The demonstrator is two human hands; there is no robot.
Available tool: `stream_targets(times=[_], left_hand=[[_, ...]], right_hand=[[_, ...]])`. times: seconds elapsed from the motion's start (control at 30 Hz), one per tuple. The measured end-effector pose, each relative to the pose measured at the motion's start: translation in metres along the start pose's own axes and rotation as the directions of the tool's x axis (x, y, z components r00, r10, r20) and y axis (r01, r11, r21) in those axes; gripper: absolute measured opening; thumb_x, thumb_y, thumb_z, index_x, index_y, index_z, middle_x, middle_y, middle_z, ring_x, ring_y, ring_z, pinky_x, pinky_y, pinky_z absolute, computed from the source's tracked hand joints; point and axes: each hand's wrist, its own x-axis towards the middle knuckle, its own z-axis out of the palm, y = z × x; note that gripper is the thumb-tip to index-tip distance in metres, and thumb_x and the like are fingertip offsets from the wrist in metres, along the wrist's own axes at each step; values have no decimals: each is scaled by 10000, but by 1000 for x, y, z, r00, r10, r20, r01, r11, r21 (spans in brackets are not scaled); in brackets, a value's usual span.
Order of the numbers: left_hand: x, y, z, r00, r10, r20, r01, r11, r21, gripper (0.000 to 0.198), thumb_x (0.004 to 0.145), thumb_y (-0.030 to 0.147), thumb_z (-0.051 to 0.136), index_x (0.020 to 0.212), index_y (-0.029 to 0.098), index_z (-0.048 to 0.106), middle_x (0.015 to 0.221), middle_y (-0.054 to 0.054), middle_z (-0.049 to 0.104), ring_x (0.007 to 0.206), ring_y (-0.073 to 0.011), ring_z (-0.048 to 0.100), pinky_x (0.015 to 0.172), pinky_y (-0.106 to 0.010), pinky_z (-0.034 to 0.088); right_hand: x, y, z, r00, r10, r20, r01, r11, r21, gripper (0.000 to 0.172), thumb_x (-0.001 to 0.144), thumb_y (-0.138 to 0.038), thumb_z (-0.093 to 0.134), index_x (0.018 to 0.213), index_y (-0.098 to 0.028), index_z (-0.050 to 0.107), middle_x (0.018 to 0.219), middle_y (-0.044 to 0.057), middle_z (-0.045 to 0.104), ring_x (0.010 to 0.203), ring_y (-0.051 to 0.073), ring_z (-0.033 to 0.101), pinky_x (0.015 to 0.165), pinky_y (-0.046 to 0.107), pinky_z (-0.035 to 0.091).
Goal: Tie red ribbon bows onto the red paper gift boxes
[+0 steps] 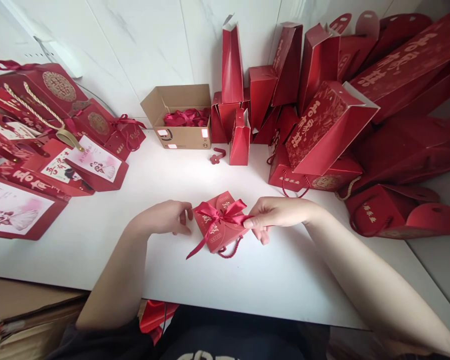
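Note:
In the head view a small red gift box with gold lettering sits on the white table in front of me. A dark pink satin ribbon is tied in a bow across its top, one tail trailing toward the lower left. My right hand pinches the ribbon's right end between thumb and forefinger, beside the box. On the other side, my left hand has its fingers loosely curved and apart, close to the box's left corner, with nothing visible in them. A twisted red cord handle loops out from the near side.
A cardboard box of ribbon bows stands by the wall, with a small red flower-ended strip near it. Red gift bags crowd the left. Red boxes and larger cartons are stacked at the back and right.

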Motion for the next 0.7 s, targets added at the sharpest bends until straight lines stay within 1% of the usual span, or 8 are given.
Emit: stream_targets(times=[0.1, 0.17, 0.27, 0.4, 0.47, 0.53, 0.63, 0.7], left_hand=[[-1, 7, 3, 999, 45, 29, -44, 999, -30, 353, 624, 353, 706, 948, 221, 662, 796, -7, 684, 686, -206, 641, 593, -268, 444], [0, 12, 6, 993, 107, 41, -104, 992, -65, 365, 648, 361, 713, 982, 227, 652, 826, -9, 686, 734, -219, 648, 617, -275, 464], [3, 15, 10, 977, 214, 1, -211, 961, -177, 410, 702, 344, 703, 1084, 229, 611, 949, -25, 697, 847, -237, 669, 701, -299, 512], [10, 4, 8, 948, 282, -147, -317, 882, -349, 676, 742, 272, 687, 1368, 254, 433, 1261, -101, 613, 1135, -289, 615, 850, -371, 543], [13, -4, 6, 944, 278, -179, -325, 874, -360, 759, 735, 288, 719, 1418, 282, 386, 1385, -111, 526, 1264, -315, 530, 960, -433, 508], [18, -8, 8, 938, 267, -222, -332, 876, -351, 828, 709, 316, 767, 1432, 294, 366, 1460, -107, 451, 1343, -326, 451, 1059, -478, 434], [32, -2, 24, 891, 253, -376, -393, 845, -363, 1009, 667, 338, 816, 1490, 297, 233, 1482, -120, 416, 1401, -328, 362, 1090, -486, 400], [44, 7, 41, 851, 185, -491, -408, 822, -397, 1220, 617, 355, 851, 1530, 308, 43, 1470, -137, 421, 1382, -335, 382, 1058, -498, 428]], right_hand=[[0, 4, -1, 993, 5, 116, 5, 996, -87, 400, 768, -533, 718, 846, -141, 733, 774, 51, 704, 742, 180, 647, 704, 268, 479], [3, 9, 0, 993, 19, 115, 3, 982, -189, 372, 735, -508, 751, 860, -158, 743, 802, 27, 697, 752, 170, 620, 679, 250, 451], [12, 18, 2, 1000, -25, 7, 26, 975, -220, 378, 739, -534, 733, 803, -162, 718, 745, -2, 645, 697, 153, 563, 638, 250, 417], [29, 30, 5, 967, -163, -194, 138, 981, -137, 353, 794, -515, 679, 805, -162, 669, 762, -7, 609, 707, 147, 539, 655, 259, 418], [36, 37, 5, 928, -217, -304, 198, 976, -93, 306, 795, -461, 687, 873, -168, 657, 833, 4, 622, 765, 157, 558, 687, 261, 436], [42, 44, 3, 908, -229, -352, 220, 973, -66, 310, 768, -416, 720, 948, -172, 651, 876, 12, 632, 796, 165, 573, 702, 261, 451], [48, 50, 2, 894, -258, -367, 260, 964, -45, 295, 783, -396, 706, 957, -165, 650, 878, 16, 635, 776, 156, 578, 712, 263, 461], [49, 52, 2, 880, -285, -381, 287, 956, -52, 266, 806, -393, 683, 931, -161, 653, 878, 18, 636, 775, 154, 577, 728, 267, 463]])
